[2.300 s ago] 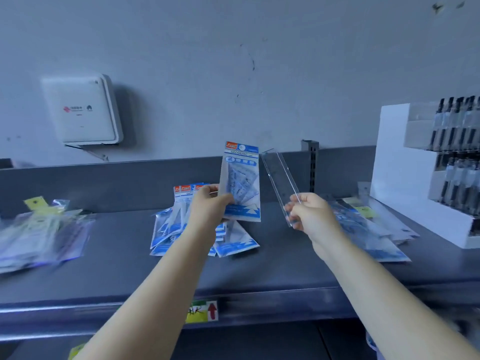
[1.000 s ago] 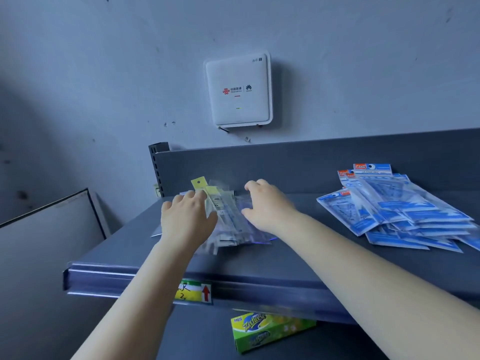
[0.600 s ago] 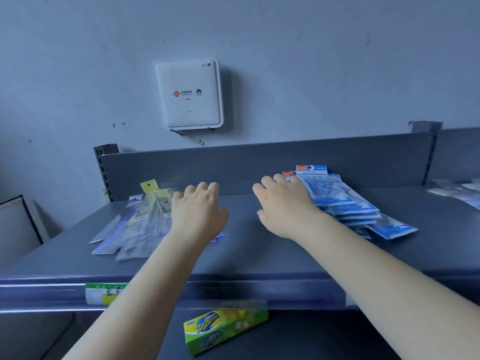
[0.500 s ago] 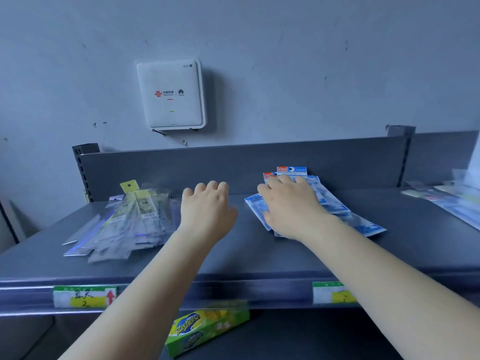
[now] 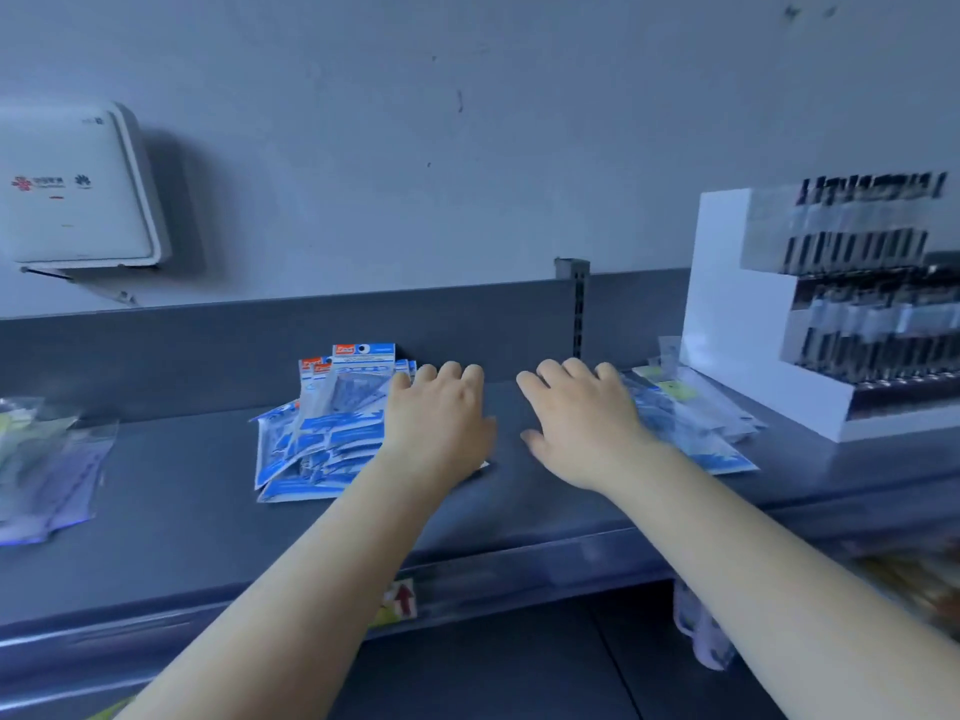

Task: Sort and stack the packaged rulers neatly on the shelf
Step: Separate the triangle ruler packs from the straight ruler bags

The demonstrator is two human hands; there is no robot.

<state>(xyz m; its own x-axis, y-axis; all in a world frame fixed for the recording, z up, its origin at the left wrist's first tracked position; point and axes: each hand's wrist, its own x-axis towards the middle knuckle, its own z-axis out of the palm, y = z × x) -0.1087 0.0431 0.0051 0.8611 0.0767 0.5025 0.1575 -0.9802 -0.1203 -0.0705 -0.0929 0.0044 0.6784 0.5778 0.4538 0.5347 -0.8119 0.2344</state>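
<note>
Grey wall [image 5: 519, 148] backs the dark shelf [image 5: 182, 511], with a white box [image 5: 72, 189] mounted up on it. Left of the shelf's upright post [image 5: 577, 304], my left hand [image 5: 441, 428] lies palm down, fingers relaxed and holding nothing, over the right edge of the blue ruler packs [image 5: 322, 439]. Right of that post, my right hand [image 5: 582, 423] is spread flat, its grip empty, at the near edge of the clear packs [image 5: 691, 423]. Beyond those stands a white pen display [image 5: 737, 314]. Far left of the post lies another blurred pile [image 5: 47, 459].
</note>
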